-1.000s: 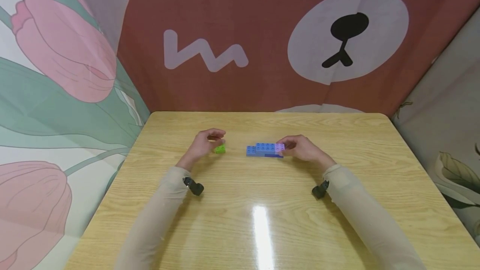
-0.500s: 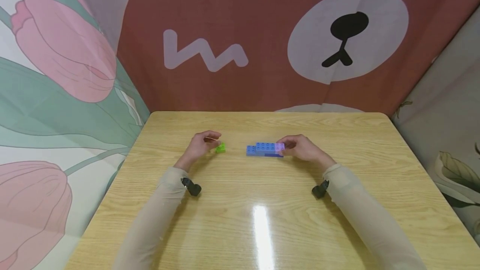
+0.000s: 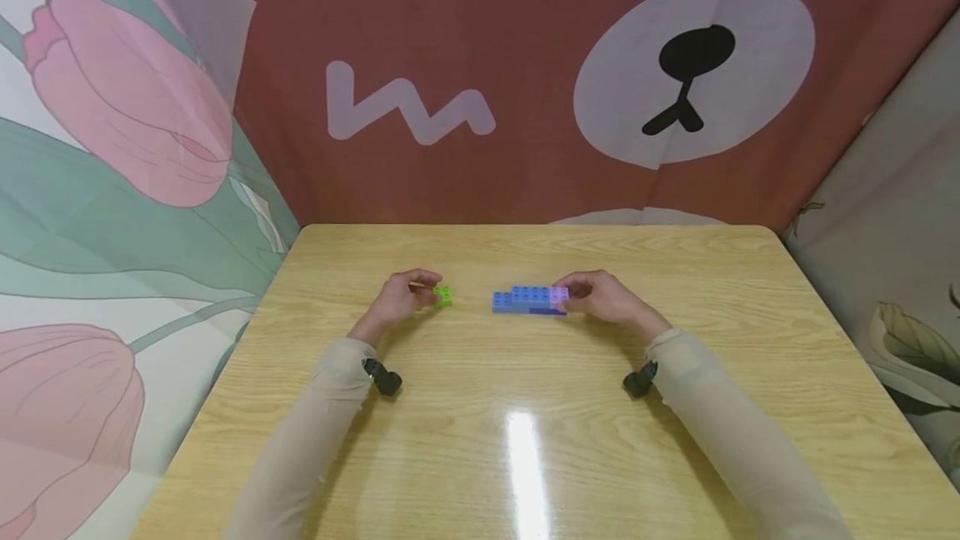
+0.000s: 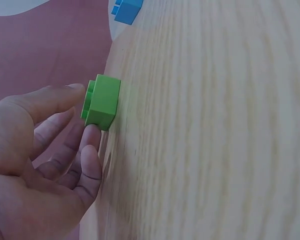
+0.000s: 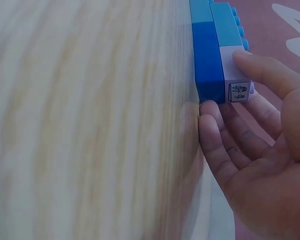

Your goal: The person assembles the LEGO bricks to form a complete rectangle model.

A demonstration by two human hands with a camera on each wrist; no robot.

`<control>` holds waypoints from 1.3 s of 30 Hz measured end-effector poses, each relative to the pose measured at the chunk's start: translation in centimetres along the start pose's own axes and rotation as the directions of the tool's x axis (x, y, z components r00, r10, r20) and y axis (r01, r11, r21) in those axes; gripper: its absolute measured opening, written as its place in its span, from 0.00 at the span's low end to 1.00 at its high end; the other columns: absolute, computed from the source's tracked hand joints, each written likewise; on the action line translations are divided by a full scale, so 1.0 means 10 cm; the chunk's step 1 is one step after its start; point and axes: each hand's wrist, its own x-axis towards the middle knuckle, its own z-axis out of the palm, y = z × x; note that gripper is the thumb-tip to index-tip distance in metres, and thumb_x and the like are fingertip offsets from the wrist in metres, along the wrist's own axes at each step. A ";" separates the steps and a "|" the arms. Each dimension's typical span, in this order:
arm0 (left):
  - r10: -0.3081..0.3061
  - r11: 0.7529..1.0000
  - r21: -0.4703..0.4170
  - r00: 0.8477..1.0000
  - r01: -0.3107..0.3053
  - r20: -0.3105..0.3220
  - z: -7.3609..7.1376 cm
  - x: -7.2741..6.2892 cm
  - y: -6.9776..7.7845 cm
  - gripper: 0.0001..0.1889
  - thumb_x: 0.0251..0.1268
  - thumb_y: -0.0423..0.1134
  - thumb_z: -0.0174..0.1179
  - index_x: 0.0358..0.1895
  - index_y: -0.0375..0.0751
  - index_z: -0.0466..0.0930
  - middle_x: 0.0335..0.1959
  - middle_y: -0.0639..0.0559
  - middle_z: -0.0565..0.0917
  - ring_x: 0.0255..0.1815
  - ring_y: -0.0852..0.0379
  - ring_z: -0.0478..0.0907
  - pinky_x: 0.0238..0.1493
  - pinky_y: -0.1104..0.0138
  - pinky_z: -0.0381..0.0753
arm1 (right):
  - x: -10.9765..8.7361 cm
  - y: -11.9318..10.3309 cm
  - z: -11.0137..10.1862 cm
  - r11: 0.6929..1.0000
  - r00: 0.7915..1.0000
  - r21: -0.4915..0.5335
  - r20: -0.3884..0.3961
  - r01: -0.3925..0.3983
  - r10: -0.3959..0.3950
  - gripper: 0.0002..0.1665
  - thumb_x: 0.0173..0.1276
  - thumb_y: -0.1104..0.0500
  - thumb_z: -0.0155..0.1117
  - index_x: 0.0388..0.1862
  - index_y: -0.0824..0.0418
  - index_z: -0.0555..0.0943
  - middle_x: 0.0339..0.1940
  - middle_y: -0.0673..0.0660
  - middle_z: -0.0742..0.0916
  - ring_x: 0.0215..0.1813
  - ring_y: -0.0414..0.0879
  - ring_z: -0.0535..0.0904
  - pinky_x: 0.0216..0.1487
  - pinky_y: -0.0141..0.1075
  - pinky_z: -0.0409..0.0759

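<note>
A small lime green toy brick (image 3: 442, 296) stands on the wooden table, studs up. At its left end is my left hand (image 3: 396, 297). In the left wrist view the thumb tip sits just short of the green brick's (image 4: 104, 100) studs, and a fingertip meets its lower end. To the right lies a row of joined bricks: light blue bricks (image 3: 529, 297), a dark blue brick (image 5: 209, 75) beneath and a lilac brick (image 3: 558, 294) at the right end. My right hand (image 3: 603, 294) pinches the lilac brick, its thumb on the near side; the other fingers are partly hidden.
The wooden table (image 3: 480, 373) reaches back to a red-brown cloth (image 3: 525, 182) with a cartoon face. A flowered cloth (image 3: 135, 107) hangs at the left. A short gap of tabletop parts the green brick from the blue row.
My left hand has drawn back a little to the left and nearer to me, then closed in on the green brick's left end. My right hand and the joined bricks stay put.
</note>
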 end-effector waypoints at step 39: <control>-0.056 0.991 0.125 0.998 0.054 0.010 0.05 0.00 0.02 0.18 0.63 0.36 0.69 0.56 0.44 0.84 0.45 0.46 0.85 0.44 0.53 0.79 0.41 0.67 0.76 | 0.01 0.03 0.01 1.000 1.000 0.016 0.007 -0.017 0.017 0.19 0.65 0.53 0.72 0.56 0.49 0.84 0.51 0.52 0.88 0.49 0.48 0.79 0.46 0.38 0.76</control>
